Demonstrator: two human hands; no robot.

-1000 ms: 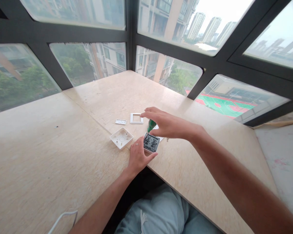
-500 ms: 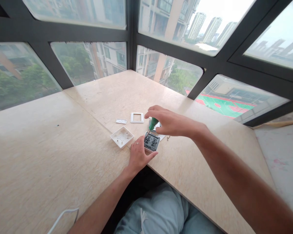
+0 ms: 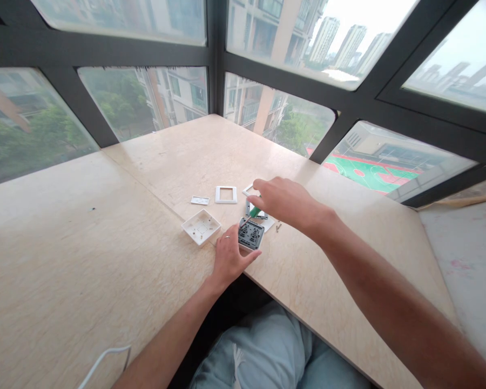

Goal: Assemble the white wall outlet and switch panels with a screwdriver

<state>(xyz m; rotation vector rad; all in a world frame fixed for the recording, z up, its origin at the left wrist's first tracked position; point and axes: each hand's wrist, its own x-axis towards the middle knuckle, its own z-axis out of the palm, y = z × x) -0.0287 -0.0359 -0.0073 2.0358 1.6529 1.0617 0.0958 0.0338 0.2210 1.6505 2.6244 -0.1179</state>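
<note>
My left hand [image 3: 230, 254] grips a dark grey socket module [image 3: 251, 234] set in a white housing, near the counter's front edge. Its fingers lie along the left side and the thumb along the near side. My right hand [image 3: 281, 202] is closed around the green handle of a screwdriver [image 3: 254, 212]. The screwdriver slants down, its tip at the module's upper left corner; the exact contact point is too small to make out. Left of the module lies an open white square box [image 3: 201, 226]. Other switch parts behind the module are partly hidden by my right hand.
A white square frame [image 3: 225, 195] and a small white rectangular piece [image 3: 200, 200] lie beyond the box. Small screws [image 3: 278, 227] rest right of the module. A white cable [image 3: 105, 354] is at lower left. Dark window frames [image 3: 216, 59] border the stone counter [image 3: 85, 243].
My right hand has turned and shifted slightly right, and the screwdriver leans lower. More of the white parts behind it now shows. My left hand holds its place on the module.
</note>
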